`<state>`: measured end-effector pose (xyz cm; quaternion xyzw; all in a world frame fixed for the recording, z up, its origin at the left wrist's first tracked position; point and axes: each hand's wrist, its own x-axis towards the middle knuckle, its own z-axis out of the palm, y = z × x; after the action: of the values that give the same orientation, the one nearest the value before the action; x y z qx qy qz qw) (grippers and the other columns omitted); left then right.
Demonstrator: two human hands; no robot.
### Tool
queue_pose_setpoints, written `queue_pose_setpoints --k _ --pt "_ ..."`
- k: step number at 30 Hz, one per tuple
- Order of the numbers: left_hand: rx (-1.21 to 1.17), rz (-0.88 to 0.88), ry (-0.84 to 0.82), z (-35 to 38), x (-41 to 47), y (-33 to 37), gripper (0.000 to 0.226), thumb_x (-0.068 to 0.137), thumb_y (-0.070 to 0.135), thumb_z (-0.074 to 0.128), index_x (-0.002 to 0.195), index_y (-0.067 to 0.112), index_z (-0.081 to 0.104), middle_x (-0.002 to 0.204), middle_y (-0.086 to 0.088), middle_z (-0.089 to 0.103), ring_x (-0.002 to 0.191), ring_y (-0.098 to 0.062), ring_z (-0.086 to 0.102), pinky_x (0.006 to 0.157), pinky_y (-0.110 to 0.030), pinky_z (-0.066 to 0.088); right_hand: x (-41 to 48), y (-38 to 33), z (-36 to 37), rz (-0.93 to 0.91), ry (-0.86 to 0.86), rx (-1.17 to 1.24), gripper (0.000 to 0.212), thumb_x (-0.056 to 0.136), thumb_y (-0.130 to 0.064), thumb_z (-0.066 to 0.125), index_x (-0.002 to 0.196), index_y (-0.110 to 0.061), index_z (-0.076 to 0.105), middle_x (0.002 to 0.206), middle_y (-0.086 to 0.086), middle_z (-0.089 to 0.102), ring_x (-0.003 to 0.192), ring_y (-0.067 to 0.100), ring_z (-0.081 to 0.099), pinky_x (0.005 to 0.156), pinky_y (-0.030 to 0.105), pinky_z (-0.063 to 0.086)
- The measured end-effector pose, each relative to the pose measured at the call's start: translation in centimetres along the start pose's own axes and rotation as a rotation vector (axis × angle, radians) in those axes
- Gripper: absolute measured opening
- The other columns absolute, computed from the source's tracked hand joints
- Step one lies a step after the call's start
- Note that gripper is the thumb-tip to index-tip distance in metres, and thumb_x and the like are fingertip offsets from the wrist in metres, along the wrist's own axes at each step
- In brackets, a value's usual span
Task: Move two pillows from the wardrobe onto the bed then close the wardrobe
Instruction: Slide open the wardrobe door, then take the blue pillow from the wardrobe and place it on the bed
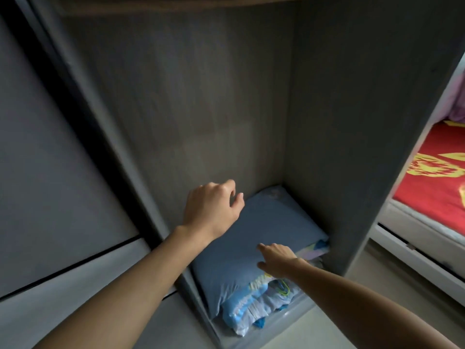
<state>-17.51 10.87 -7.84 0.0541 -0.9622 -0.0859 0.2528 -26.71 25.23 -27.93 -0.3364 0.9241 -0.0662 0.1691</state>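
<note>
Forearms: both of mine reach forward and down into the open wardrobe (352,122), bare to the elbow.
Right hand (276,259): low over the near right part of the blue pillow (246,235), fingers spread and loosely extended, holding nothing; whether the fingertips touch the fabric I cannot tell.
Left hand (211,207): higher and further in, above the pillow's far left edge, fingers curled loosely, gripping nothing.
Blue pillow: lies flat on the wardrobe floor, on top of the stack.
Second pillow (247,302): underneath, its light blue patterned, ruffled end sticks out at the near edge.
Wardrobe: grey panels, compartment open, sliding door (50,147) at my left.
Bed (432,172): beyond the right wall, red cover with yellow pattern.
</note>
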Motion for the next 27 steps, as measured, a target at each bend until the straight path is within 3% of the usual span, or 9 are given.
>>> queue_pose_setpoints --k 5,12,18,27 --pt "-0.087 -0.307 -0.313 12.2 3.1 -0.8 0.020 0.083 0.034 0.059 0.076 0.016 0.057 0.079 -0.013 0.069 0.078 -0.036 0.063 0.068 -0.039 0.053 3.0 10.9 -0.7 0.049 -0.060 -0.037 0.047 0.086 -0.039 0.056 0.128 -0.018 0.047 0.120 0.012 0.063 0.110 0.033 0.059 0.083 0.038 0.049" --pt "-0.080 -0.599 -0.619 23.8 0.4 -3.8 0.018 0.083 0.038 0.059 0.078 0.021 0.054 0.089 -0.007 0.070 0.085 -0.030 0.063 0.069 -0.032 0.048 8.4 19.7 -0.1 0.097 -0.155 -0.057 0.049 0.086 -0.041 0.057 0.130 -0.022 0.048 0.123 0.012 0.062 0.111 0.031 0.059 0.085 0.036 0.048" --pt "-0.071 -0.719 -0.772 31.0 -1.3 -7.7 0.018 0.082 0.037 0.058 0.082 0.020 0.054 0.096 -0.007 0.068 0.087 -0.028 0.062 0.066 -0.030 0.044 15.4 20.9 2.7 0.095 -0.275 -0.059 0.047 0.088 -0.039 0.057 0.130 -0.020 0.048 0.125 0.014 0.061 0.111 0.033 0.059 0.087 0.038 0.049" --pt "-0.085 -0.747 -0.853 42.0 1.6 -15.7 0.024 0.085 0.026 0.056 0.096 0.005 0.055 0.106 -0.019 0.064 0.102 -0.035 0.060 0.081 -0.040 0.049 30.3 21.1 6.0 0.081 -0.288 -0.082 0.043 0.091 -0.035 0.051 0.128 -0.015 0.048 0.126 0.012 0.061 0.113 0.032 0.057 0.090 0.040 0.047"
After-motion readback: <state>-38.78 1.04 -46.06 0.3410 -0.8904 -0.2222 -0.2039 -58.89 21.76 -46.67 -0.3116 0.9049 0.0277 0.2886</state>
